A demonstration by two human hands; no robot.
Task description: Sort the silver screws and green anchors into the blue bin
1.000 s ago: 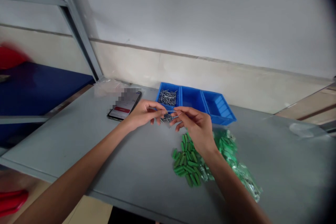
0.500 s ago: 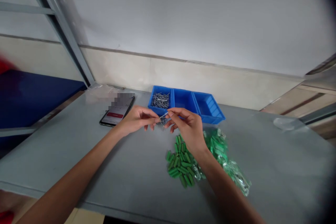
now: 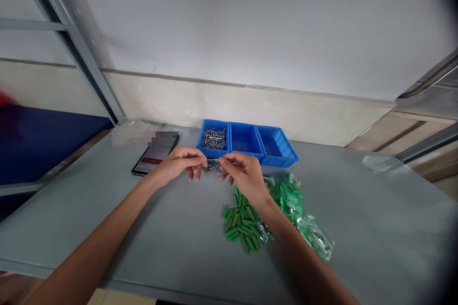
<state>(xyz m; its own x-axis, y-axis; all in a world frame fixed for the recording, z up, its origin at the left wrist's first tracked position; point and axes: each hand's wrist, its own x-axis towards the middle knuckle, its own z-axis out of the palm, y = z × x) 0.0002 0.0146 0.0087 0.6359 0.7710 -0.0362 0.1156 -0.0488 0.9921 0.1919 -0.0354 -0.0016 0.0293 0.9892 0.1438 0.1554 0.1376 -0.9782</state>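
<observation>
Between the fingertips of both hands runs a thin metal screw (image 3: 212, 159), held level. My left hand (image 3: 182, 162) pinches its left end and my right hand (image 3: 242, 170) its right end. Just below the pinched screw, more loose screws (image 3: 213, 167) lie on the table, partly hidden by my fingers. Behind the hands stands a blue three-part bin (image 3: 263, 156); its left compartment holds a heap of screws (image 3: 213, 139). Near my right wrist lies a pile of green plastic wall plugs (image 3: 243, 224).
Clear plastic bags with green pieces (image 3: 291, 198) lie right of the plugs, partly behind my right forearm. A phone (image 3: 154, 154) rests at the left, with crumpled clear plastic (image 3: 129, 132) behind it. A metal frame post (image 3: 77, 43) rises at the table's left edge.
The screw has turned from slanted to level between my fingertips. Both hands stay close together over the loose screws. The whole view has shifted slightly.
</observation>
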